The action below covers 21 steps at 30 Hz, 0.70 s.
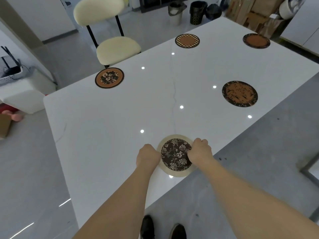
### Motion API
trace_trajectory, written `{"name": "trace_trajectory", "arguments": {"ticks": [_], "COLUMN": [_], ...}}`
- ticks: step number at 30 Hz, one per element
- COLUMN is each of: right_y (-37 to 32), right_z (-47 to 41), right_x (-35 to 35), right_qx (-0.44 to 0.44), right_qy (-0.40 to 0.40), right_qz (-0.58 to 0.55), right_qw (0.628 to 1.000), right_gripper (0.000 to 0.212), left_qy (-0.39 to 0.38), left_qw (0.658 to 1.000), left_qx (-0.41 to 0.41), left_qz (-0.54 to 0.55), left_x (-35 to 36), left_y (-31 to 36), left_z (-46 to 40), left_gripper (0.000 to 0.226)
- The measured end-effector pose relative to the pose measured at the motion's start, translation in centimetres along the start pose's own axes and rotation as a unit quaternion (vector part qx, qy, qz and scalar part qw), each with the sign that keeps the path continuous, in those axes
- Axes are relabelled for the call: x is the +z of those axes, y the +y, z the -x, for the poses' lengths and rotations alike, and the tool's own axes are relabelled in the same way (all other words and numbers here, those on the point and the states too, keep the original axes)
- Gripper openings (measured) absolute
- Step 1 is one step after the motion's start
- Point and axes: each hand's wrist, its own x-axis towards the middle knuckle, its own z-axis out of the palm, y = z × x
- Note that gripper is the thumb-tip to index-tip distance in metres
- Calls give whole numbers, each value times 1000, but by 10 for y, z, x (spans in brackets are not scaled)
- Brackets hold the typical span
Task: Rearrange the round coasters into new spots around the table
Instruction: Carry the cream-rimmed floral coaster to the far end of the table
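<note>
A cream-rimmed round coaster (175, 155) with a dark floral centre lies near the front right edge of the white table (107, 121). My left hand (148, 155) grips its left rim and my right hand (200, 151) grips its right rim, fingers curled. Other round coasters lie apart on the table: an orange one with a floral centre (109, 77) at the left edge, a checker-rimmed one (187, 40) at the far left, a dark-rimmed orange one (256, 40) at the far right, and a larger dark-patterned orange one (239, 93) at the right edge.
A cream chair (117, 49) with black legs stands against the table's left side. Bins (196, 12) and cardboard boxes (250, 14) crowd the floor beyond the far end. A white basket (12, 73) sits on a white box at the left. My shoes (162, 228) show below.
</note>
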Motion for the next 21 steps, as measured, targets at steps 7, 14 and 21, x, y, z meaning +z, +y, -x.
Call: {"name": "trace_trajectory", "arguments": {"ticks": [7, 14, 21], "right_y": [2, 2, 3], "right_z": [-3, 0, 4], "right_x": [2, 3, 6], "right_qx": [7, 9, -8], "right_qy": [-12, -22, -30], "right_qz": [-19, -45, -56], "right_qw": [1000, 999, 998], "right_gripper": [40, 40, 38], "left_qy": [-4, 8, 12], "left_qw": [999, 998, 998], "left_qx": [-12, 11, 8], "left_qz": [48, 57, 64], "left_x": [2, 3, 1], "left_y": [-12, -22, -31], "left_z": [-1, 0, 3], "left_gripper": [18, 18, 19]}}
